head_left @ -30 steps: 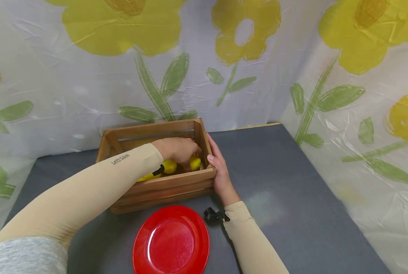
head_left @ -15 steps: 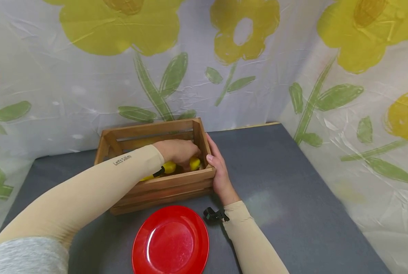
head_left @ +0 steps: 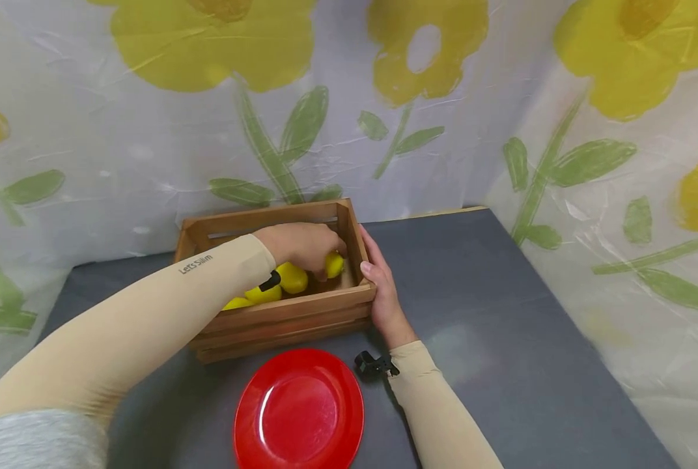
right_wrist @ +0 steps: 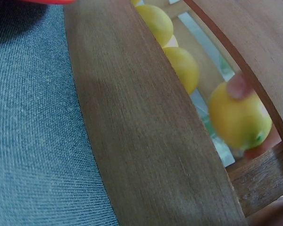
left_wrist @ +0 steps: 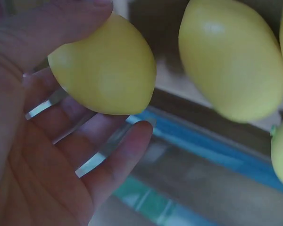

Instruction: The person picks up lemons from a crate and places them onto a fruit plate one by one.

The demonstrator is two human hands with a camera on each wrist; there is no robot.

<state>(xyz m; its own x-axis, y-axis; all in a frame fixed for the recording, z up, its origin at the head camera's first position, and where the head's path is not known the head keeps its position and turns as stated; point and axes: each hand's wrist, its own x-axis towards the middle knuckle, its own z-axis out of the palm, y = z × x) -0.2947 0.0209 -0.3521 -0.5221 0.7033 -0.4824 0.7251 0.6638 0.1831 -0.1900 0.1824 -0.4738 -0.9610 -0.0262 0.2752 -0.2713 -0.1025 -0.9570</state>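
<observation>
In the head view my left hand (head_left: 305, 246) reaches into a slatted wooden crate (head_left: 284, 318) and pinches a yellow lemon (head_left: 334, 264) near its right end. The left wrist view shows that lemon (left_wrist: 106, 68) between the thumb and the fingers. Further lemons lie in the crate to the left of the held one, among them one lemon (head_left: 293, 278) just beside the wrist. My right hand (head_left: 381, 293) grips the crate's right end, thumb at the front corner and fingers along the outer side. From the right wrist camera, the held lemon (right_wrist: 240, 115) appears between the slats.
A round red plate (head_left: 299, 417) lies on the dark grey table (head_left: 489, 352) in front of the crate. Behind the crate hangs a pale sheet (head_left: 349, 156) printed with yellow flowers. The crate stands close to it.
My left hand has risen a little inside the crate with the lemon, and more of the other lemons shows. My right hand stays on the crate's end. The head view has shifted slightly.
</observation>
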